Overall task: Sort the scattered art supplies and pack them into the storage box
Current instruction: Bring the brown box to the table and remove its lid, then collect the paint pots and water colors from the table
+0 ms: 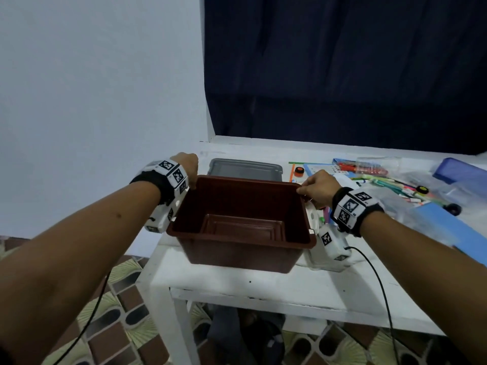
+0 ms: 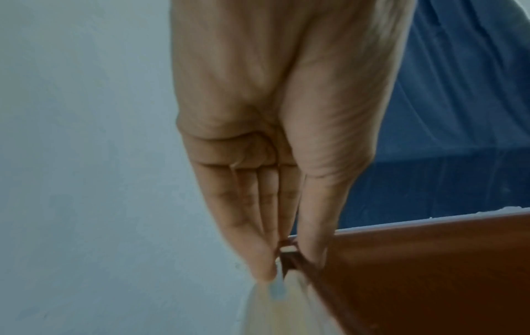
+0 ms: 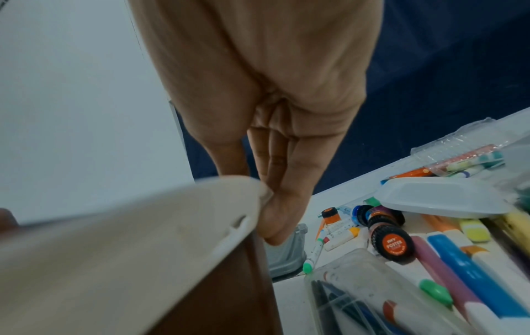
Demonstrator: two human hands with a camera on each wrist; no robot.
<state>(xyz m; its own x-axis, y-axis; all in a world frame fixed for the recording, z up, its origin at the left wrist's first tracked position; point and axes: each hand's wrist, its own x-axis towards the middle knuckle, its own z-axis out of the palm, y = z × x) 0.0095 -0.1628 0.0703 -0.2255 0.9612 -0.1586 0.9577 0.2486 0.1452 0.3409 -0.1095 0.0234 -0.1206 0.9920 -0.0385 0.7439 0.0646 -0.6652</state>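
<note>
1. White table: set against a pale wall, with a dark blue curtain behind the right portion.
2. Brown storage box: open-topped, empty inside, at the table's near left end, tilted slightly; whether the base touches the tabletop cannot be told. Gripped at both far corners of the rim.
3. Grey lid: flat on the table just behind the box, towards the wall.
4. Left hand: clamped on the box's far left corner; in the left wrist view, fingers outside and thumb inside, pinching the rim.
5. Right hand: clamped on the box's far right corner; in the right wrist view, fingers curled around the rim edge.
6. Hands apart, one per corner, box between them.
7. Art supplies, scattered on the table to the right of the box: blue sheet, clear plastic case holding pens, markers lying side by side, orange-capped poster colour jar, small paint tubes.
</note>
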